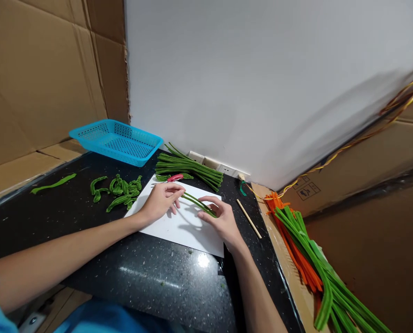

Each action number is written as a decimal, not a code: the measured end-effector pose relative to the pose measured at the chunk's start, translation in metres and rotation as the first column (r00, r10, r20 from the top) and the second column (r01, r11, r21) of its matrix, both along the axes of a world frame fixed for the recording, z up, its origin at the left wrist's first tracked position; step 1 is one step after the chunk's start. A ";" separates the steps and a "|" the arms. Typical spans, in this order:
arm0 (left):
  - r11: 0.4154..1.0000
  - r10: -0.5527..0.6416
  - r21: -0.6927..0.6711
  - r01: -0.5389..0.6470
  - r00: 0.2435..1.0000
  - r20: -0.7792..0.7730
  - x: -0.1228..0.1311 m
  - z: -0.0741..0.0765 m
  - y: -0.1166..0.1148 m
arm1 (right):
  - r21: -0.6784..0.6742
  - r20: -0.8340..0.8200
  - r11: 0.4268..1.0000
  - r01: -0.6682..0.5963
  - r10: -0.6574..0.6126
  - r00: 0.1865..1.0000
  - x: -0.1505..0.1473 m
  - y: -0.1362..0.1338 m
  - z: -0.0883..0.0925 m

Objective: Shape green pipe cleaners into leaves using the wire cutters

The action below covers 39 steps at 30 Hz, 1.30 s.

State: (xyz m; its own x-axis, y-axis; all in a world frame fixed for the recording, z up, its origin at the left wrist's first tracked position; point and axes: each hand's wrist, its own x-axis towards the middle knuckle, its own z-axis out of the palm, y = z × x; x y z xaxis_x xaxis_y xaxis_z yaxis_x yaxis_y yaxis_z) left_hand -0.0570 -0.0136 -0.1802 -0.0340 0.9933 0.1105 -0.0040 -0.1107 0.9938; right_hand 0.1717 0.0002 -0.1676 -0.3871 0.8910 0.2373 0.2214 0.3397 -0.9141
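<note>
Above a white sheet of paper (pixel 188 231), my left hand (pixel 163 200) and my right hand (pixel 221 217) hold green pipe cleaners (pixel 196 200) between them. The stems look doubled, with a slight bow. My left fingertips pinch one end, while my right thumb and fingers close round the other. Just behind my left hand lies a red-handled tool (pixel 175 177), partly hidden, so I cannot tell its kind. A thick bundle of green pipe cleaners (pixel 188 167) rests at the paper's far edge. Left of the paper is a pile of shaped green fuzzy pieces (pixel 123 188).
A blue plastic basket (pixel 123 144) stands at the back left. One flat green strip (pixel 53 183) lies at far left. A wooden stick (pixel 249 218) is right of the paper. Orange stems (pixel 296 252) and green stems (pixel 326 273) lie on cardboard at right. Power sockets (pixel 223 170) line the wall.
</note>
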 end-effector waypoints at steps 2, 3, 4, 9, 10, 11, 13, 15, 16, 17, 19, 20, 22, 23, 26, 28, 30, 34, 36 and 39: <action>1.000 0.003 0.004 -0.003 1.000 0.011 -0.001 -0.002 0.002 | -0.001 -0.088 1.000 0.017 -0.017 0.996 -0.001 -0.001 0.000; 1.000 0.006 0.015 -0.006 1.000 0.021 -0.001 -0.004 0.003 | 0.001 -0.114 0.999 0.034 -0.034 0.993 0.000 0.000 0.000; 0.999 0.012 0.034 -0.013 1.000 0.029 -0.002 -0.005 0.005 | 0.005 -0.123 0.999 0.048 -0.047 0.991 0.002 0.001 -0.001; 0.988 0.046 0.146 -0.043 0.999 -0.017 -0.003 -0.009 0.012 | 0.057 -0.058 0.998 0.036 -0.033 0.998 0.017 0.006 0.000; 0.986 0.050 0.158 -0.045 0.998 -0.031 -0.004 -0.009 0.013 | 0.063 -0.051 0.998 0.027 -0.024 0.998 0.020 0.007 0.001; 0.984 0.059 0.171 -0.051 0.998 -0.038 -0.005 -0.009 0.014 | 0.071 -0.037 0.997 0.019 -0.016 0.999 0.023 0.007 0.002; 0.979 0.073 0.194 -0.061 0.996 -0.054 -0.008 -0.008 0.014 | 0.101 0.025 0.995 0.017 -0.019 0.999 0.027 0.007 0.004; 0.971 0.094 0.230 -0.066 0.989 -0.113 -0.012 -0.007 0.014 | 0.147 0.123 0.988 0.044 -0.063 0.990 0.030 0.009 0.006; 0.962 0.112 0.264 -0.067 0.981 -0.160 -0.014 -0.007 0.013 | 0.166 0.156 0.984 0.067 -0.093 0.983 0.033 0.011 0.006; 0.949 0.135 0.309 -0.066 0.968 -0.210 -0.016 -0.006 0.013 | 0.178 0.169 0.980 0.094 -0.124 0.978 0.036 0.013 0.005; 0.907 0.178 0.419 -0.040 0.938 -0.297 -0.020 -0.006 0.013 | 0.192 0.150 0.963 0.189 -0.219 0.964 0.049 0.020 0.001; 0.883 0.194 0.468 -0.020 0.925 -0.327 -0.022 -0.006 0.013 | 0.204 0.145 0.940 0.274 -0.306 0.941 0.058 0.025 -0.001; 0.849 0.211 0.528 0.014 0.908 -0.362 -0.024 -0.006 0.013 | 0.286 0.215 0.800 0.528 -0.591 0.778 0.081 0.032 -0.006; 0.841 0.218 0.541 0.018 0.903 -0.369 -0.024 -0.006 0.013 | 0.340 0.280 0.721 0.604 -0.691 0.667 0.093 0.035 -0.009; 0.846 0.249 0.532 -0.029 0.904 -0.346 -0.023 -0.005 0.013 | 0.363 0.473 0.647 0.670 -0.748 0.465 0.122 0.040 -0.014; 0.851 0.273 0.519 -0.080 0.911 -0.307 -0.020 -0.004 0.012 | 0.338 0.534 0.678 0.653 -0.709 0.460 0.129 0.041 -0.017; 0.866 0.279 0.482 -0.130 0.927 -0.252 -0.018 -0.003 0.012 | 0.329 0.543 0.709 0.623 -0.682 0.490 0.128 0.041 -0.020; 0.931 0.206 0.324 -0.167 0.974 -0.093 -0.013 -0.003 0.012 | 0.348 0.513 0.749 0.564 -0.656 0.554 0.115 0.041 -0.023; 0.948 0.189 0.278 -0.158 0.978 -0.087 -0.013 -0.004 0.014 | 0.350 0.488 0.778 0.522 -0.627 0.607 0.106 0.039 -0.022; 0.963 0.156 0.247 -0.113 0.975 -0.161 -0.013 -0.006 0.016 | 0.314 0.450 0.854 0.414 -0.518 0.727 0.085 0.034 -0.019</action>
State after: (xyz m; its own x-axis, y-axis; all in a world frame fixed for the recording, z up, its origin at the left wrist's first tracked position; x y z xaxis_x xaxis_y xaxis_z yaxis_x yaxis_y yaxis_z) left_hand -0.0703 0.0023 -0.1859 -0.1239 0.9262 0.3560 0.2009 -0.3279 0.9231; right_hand 0.2570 0.0341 -0.1863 -0.0425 0.9518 0.3039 0.8021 0.2139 -0.5575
